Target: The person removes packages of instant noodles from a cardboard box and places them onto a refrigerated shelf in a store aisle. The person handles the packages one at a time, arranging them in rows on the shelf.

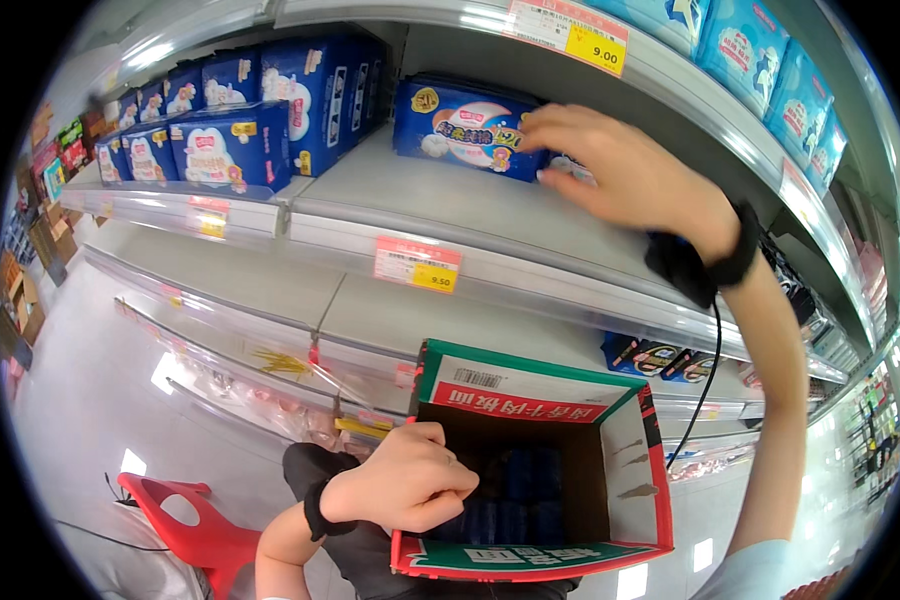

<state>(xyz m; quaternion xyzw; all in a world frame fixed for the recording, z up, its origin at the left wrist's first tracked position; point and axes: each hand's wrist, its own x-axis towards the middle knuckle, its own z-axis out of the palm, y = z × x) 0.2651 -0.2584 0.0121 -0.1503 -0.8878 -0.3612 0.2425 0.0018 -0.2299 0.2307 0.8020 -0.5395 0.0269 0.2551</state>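
Note:
My right hand (607, 161) is over the shelf, blurred, with its fingertips at the right end of a blue sanitary pad pack (465, 131). Its thumb is apart from the fingers; whether it grips the pack is unclear. Part of another printed pack (572, 168) shows below the fingers. Low in front of me stands an open cardboard carton (637, 465) with a green and red rim. Several dark blue packs (529, 480) lie in its shadowed bottom. My left hand (405, 476) is closed over the carton's left wall, its fingers curled inward.
More blue packs (229, 146) stand at the shelf's left. Light blue packs (739, 49) line the shelf above. The shelf lip (330, 232) carries price tags. Dark packs (649, 356) sit lower right. A red plastic chair (187, 525) is at lower left; a black cable (709, 375) hangs from my right wrist.

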